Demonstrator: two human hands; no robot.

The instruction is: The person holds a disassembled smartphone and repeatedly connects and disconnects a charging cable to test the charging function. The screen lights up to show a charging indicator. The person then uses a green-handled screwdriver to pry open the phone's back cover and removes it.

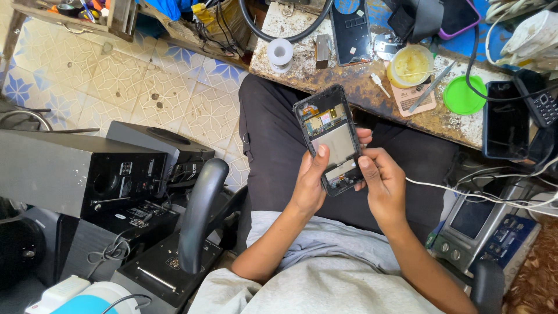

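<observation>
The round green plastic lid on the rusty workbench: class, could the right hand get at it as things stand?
Probably yes, once freed: the green lid lies uncovered ahead, but the right hand now grips the opened black phone.

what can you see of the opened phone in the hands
The phone is a dark slab with its back cover off, showing a grey metal plate, a small board with orange and white parts near the top, and a black frame around them. It is held tilted over the lap, top end toward the workbench. The left hand grips its left edge with the thumb on the plate; the right hand holds its lower right side.
</observation>
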